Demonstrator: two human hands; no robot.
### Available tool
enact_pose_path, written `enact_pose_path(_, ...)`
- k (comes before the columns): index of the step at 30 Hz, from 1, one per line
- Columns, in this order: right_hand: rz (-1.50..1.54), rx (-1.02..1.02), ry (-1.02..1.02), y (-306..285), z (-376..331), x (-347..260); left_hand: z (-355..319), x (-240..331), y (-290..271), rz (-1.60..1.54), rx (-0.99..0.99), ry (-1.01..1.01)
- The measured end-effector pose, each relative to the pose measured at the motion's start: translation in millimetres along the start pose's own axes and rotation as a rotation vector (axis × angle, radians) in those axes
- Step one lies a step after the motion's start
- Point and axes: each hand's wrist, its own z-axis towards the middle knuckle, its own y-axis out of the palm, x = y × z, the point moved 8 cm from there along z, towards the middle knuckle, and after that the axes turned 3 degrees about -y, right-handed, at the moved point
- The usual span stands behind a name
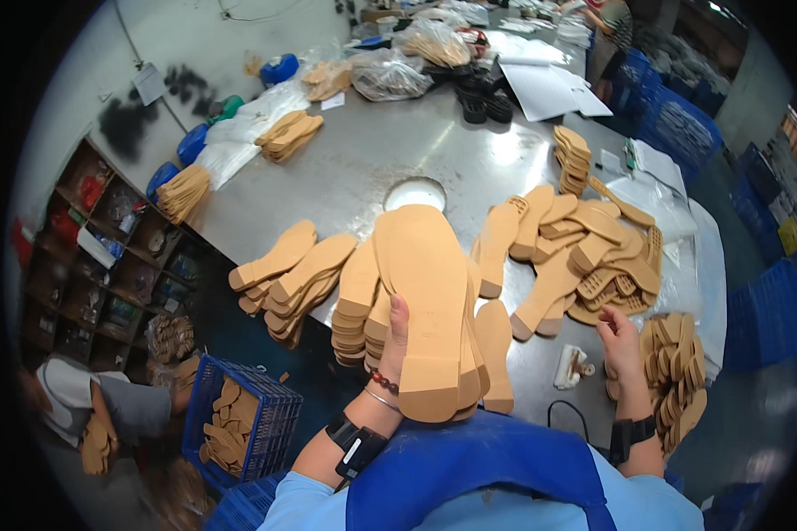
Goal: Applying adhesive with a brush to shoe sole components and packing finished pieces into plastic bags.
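Observation:
My left hand (397, 341) grips a fanned stack of tan shoe soles (425, 301) in front of my chest, thumb on the top one. The fingers beneath are hidden. My right hand (622, 341) hovers beside the right-hand pile, fingers loosely bent and apart, with nothing visible in them. Nearest to it are a heap of loose tan soles (584, 239) with ribbed undersides showing on some, and a stacked bunch of soles (673, 372) at the table's right edge. One single sole (494, 354) leans just right of the held stack.
More sole stacks (305, 283) line the table's near left edge. A round white dish (416, 192) sits mid-table, and a small white object (573, 366) lies near my right forearm. Blue crates (243, 420) stand on the floor. Another person (97, 407) holds soles at lower left.

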Motion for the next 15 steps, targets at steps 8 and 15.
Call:
enact_pose_path(8, -0.557, 0.023, 0.137, -20.1, -50.5, 106.6, -14.2, -45.3, -14.6, 0.07, -0.087, -0.223)
enact_pose_path(15, -0.439, 0.074, 0.096, 39.9, -58.8, 100.5, -19.3, -45.0, -2.4, 0.202, -0.153, -0.168)
